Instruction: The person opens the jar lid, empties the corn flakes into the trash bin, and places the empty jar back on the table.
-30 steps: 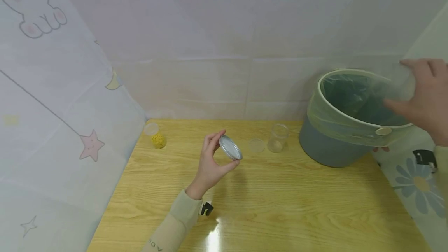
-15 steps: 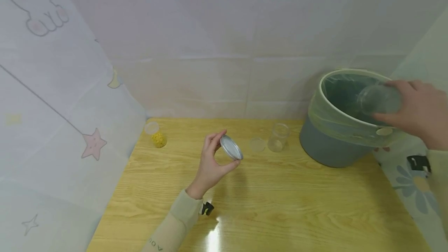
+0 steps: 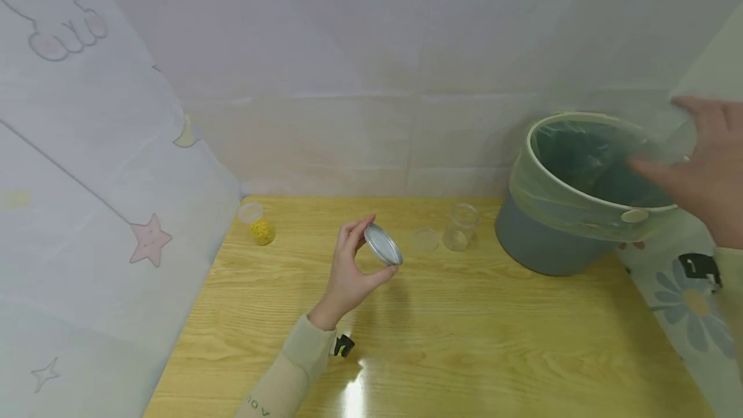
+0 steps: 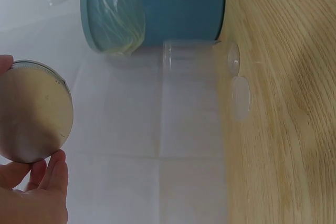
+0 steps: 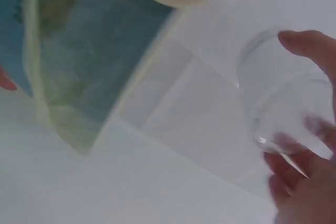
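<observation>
My left hand (image 3: 354, 269) holds a round silver metal lid (image 3: 383, 245) by its edge, thumb on one side and fingers on the other, above the middle of the table. In the left wrist view the flat face of the lid (image 4: 34, 111) shows close up. At the far right, my right hand (image 3: 716, 169) grips a clear, see-through jar, blurred in the head view, beside and above the bin's mouth. The right wrist view has this jar (image 5: 278, 85) tilted, thumb and fingers around it. The bin (image 3: 540, 240) is grey-blue with a pale rim and a translucent liner bag.
Left of the bin, another clear jar (image 3: 461, 228) stands on the wooden table (image 3: 464, 340), with a clear flat disc (image 3: 426, 239) beside it. A small container of yellow bits (image 3: 263, 232) is at the back left corner. Printed cloth walls (image 3: 325, 128) enclose the back and sides.
My right hand moved the clear jar down and left over the bin's mouth, then back up and right. The left hand with the lid stayed put.
</observation>
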Tool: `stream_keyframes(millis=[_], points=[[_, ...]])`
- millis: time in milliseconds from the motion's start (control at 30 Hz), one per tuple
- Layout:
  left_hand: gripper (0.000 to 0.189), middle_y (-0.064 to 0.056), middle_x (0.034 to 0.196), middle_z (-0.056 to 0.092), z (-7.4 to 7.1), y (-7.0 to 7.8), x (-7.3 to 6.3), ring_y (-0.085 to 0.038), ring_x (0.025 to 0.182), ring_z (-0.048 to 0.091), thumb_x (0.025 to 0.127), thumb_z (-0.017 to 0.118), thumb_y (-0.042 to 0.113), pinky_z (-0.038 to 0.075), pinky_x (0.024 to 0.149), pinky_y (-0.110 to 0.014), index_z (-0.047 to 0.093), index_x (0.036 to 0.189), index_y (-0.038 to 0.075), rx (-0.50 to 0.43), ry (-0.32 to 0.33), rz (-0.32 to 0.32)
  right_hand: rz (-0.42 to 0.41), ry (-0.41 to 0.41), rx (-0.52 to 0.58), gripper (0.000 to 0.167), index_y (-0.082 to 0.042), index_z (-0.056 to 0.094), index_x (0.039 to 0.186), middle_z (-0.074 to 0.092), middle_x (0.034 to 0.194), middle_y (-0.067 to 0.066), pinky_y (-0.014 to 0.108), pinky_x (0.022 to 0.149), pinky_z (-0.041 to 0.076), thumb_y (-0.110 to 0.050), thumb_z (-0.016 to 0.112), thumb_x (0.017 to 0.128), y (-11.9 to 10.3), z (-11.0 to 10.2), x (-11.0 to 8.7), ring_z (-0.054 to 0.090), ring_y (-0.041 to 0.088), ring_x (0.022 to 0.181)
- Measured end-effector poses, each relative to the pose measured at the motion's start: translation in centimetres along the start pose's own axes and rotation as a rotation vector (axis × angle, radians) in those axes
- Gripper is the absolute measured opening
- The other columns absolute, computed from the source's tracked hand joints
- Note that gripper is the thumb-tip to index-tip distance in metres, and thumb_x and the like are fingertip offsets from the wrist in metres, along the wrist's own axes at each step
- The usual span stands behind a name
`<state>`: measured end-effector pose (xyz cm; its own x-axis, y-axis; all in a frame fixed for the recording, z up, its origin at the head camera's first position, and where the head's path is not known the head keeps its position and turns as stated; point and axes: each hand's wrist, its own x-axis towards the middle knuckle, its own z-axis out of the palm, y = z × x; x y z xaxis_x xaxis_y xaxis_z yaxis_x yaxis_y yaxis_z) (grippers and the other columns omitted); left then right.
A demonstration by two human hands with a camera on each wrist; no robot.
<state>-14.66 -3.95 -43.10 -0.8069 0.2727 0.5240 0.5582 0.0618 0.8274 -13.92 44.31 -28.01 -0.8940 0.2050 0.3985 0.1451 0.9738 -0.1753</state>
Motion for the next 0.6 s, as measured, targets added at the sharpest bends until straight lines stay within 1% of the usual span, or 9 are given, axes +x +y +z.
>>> stream_keyframes(millis=[67,133,167,200,300,433,533,600], points=[[0.086,-0.031,0.129,0.043,0.0,0.0,0.0,-0.042,0.122,0.048,0.073,0.085,-0.009,0.040,0.107,-0.055,0.044,0.148,-0.006,-0.004,-0.004,0.000,-0.025,-0.132,-0.092,0.097,-0.001,0.026,0.157,0.028,0.149,0.038,0.074,0.106,0.021,-0.031,0.083,0.084,0.4,0.7,0.2,0.028,0.059,0.132],[0.086,-0.032,0.129,0.042,0.0,-0.1,0.0,-0.042,0.122,0.048,0.073,0.085,-0.009,0.039,0.107,-0.057,0.043,0.148,-0.006,-0.006,-0.008,-0.001,-0.051,-0.259,-0.193,0.104,0.002,0.027,0.154,0.030,0.142,0.041,0.078,0.098,0.023,-0.034,0.088,0.077,0.9,1.2,0.4,0.031,0.064,0.123],[0.087,-0.032,0.129,0.042,0.0,-0.1,0.0,-0.042,0.123,0.048,0.073,0.085,-0.009,0.039,0.107,-0.058,0.043,0.148,-0.006,-0.008,-0.011,-0.001,-0.063,-0.284,-0.199,0.104,0.003,0.029,0.152,0.033,0.138,0.042,0.079,0.096,0.024,-0.035,0.089,0.076,1.1,1.3,0.4,0.033,0.064,0.119],[0.087,-0.032,0.129,0.042,0.0,-0.1,0.0,-0.042,0.123,0.048,0.073,0.085,-0.009,0.039,0.107,-0.058,0.043,0.148,-0.006,-0.007,-0.013,-0.002,-0.058,-0.296,-0.192,0.105,0.003,0.029,0.152,0.032,0.138,0.042,0.079,0.096,0.023,-0.036,0.089,0.076,1.1,1.3,0.5,0.033,0.064,0.118],[0.086,-0.032,0.130,0.042,0.0,-0.1,-0.1,-0.043,0.123,0.048,0.073,0.085,-0.008,0.039,0.107,-0.058,0.043,0.148,-0.007,-0.001,-0.010,-0.003,-0.042,-0.272,-0.193,0.105,0.003,0.026,0.155,0.031,0.138,0.044,0.080,0.097,0.022,-0.031,0.088,0.077,1.1,1.2,0.5,0.032,0.066,0.118],[0.086,-0.031,0.131,0.042,0.0,-0.1,0.0,-0.042,0.123,0.048,0.073,0.085,-0.008,0.040,0.107,-0.056,0.043,0.148,-0.007,0.004,-0.003,-0.007,-0.033,-0.211,-0.148,0.102,0.003,0.025,0.156,0.031,0.140,0.044,0.080,0.099,0.020,-0.024,0.086,0.079,0.9,1.0,0.2,0.030,0.066,0.120],[0.086,-0.031,0.131,0.042,0.0,-0.1,0.0,-0.042,0.123,0.048,0.073,0.085,-0.008,0.040,0.106,-0.057,0.043,0.148,-0.007,0.004,-0.002,-0.009,-0.018,-0.168,-0.098,0.100,0.003,0.023,0.157,0.029,0.146,0.041,0.079,0.101,0.019,-0.022,0.084,0.081,0.5,1.1,-0.3,0.028,0.065,0.125],[0.086,-0.031,0.131,0.042,0.1,0.0,0.0,-0.043,0.122,0.048,0.072,0.085,-0.008,0.040,0.106,-0.058,0.043,0.148,-0.007,0.002,-0.002,-0.008,-0.001,-0.157,-0.064,0.101,0.004,0.020,0.158,0.027,0.150,0.039,0.078,0.101,0.019,-0.023,0.083,0.083,0.3,1.1,-0.6,0.026,0.064,0.128]])
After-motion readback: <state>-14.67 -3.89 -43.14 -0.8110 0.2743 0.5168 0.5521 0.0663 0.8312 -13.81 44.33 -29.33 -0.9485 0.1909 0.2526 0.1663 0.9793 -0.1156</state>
